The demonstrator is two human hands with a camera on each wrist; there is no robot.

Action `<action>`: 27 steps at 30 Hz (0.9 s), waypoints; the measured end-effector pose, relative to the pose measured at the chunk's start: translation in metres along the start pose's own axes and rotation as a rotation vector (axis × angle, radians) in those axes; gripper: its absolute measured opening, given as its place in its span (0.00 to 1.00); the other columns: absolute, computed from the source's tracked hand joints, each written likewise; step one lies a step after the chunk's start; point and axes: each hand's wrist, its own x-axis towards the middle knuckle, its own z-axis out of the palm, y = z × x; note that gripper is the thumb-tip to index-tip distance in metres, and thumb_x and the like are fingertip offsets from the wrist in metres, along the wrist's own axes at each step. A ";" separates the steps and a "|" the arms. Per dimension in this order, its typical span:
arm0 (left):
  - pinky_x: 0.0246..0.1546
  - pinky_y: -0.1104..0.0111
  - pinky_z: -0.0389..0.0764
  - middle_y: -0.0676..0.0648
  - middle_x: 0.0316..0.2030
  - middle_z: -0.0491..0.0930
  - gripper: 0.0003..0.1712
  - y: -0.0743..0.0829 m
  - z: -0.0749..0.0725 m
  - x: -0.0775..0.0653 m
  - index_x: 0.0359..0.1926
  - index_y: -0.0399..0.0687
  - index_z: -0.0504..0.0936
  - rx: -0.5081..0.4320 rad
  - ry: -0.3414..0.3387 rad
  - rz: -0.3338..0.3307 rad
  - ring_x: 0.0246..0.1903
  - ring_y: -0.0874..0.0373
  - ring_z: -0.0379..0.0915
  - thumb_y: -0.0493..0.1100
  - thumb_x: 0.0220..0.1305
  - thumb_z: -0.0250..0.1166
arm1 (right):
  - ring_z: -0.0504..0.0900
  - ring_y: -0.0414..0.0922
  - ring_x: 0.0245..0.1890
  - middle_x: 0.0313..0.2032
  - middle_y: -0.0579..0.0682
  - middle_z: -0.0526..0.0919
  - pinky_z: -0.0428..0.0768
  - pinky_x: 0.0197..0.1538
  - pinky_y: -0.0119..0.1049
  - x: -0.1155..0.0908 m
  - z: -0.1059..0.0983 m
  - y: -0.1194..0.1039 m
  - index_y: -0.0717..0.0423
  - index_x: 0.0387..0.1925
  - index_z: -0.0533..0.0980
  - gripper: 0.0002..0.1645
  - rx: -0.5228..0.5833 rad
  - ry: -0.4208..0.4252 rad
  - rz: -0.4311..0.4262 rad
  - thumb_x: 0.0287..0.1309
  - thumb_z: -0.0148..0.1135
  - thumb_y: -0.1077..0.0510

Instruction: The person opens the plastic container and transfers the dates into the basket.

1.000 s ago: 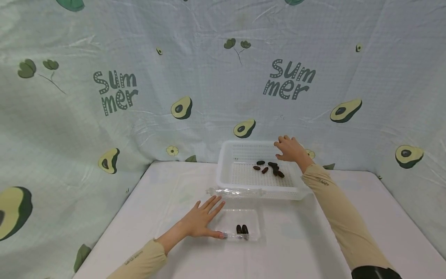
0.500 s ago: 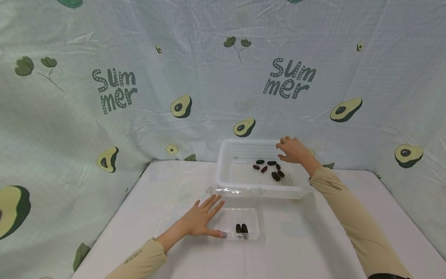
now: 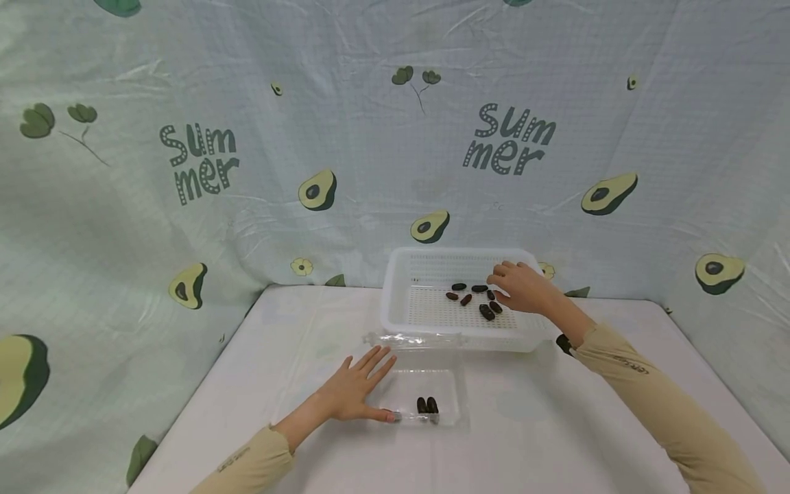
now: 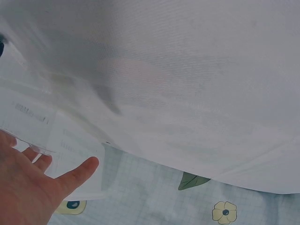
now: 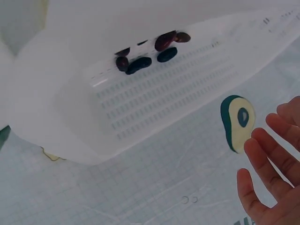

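In the head view a white plastic basket (image 3: 496, 339) with a slotted bottom stands at the back of the table. Several dark brown oval fruits, date-like, (image 3: 487, 312) lie spread in it. My right hand (image 3: 524, 288) hovers over the basket's right side; in the right wrist view its fingers (image 5: 267, 164) are loosely bent with nothing between them. In front of the basket is a clear plastic box (image 3: 407, 384) with two of the dark fruits (image 3: 427, 405) side by side at its front wall. My left hand (image 3: 352, 391) rests with spread fingers at the box's left side.
The table (image 3: 296, 329) has a white cover. Behind it hangs a pale cloth (image 3: 358, 137) printed with avocados and lettering, close to the basket's far rim. A clear, crinkled plastic edge (image 3: 413, 339) lies between box and basket.
The heaped fruits at the basket's right have spread apart. My right hand has drawn back slightly toward me and lower, over the basket's right side. My left hand stays in place.
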 end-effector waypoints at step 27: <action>0.55 0.41 0.58 0.46 0.70 0.41 0.57 0.000 0.001 0.000 0.69 0.49 0.44 -0.011 -0.006 -0.010 0.69 0.49 0.38 0.76 0.47 0.50 | 0.73 0.38 0.29 0.29 0.42 0.76 0.72 0.31 0.29 -0.044 -0.006 -0.105 0.51 0.33 0.75 0.15 0.103 0.161 -0.210 0.40 0.69 0.61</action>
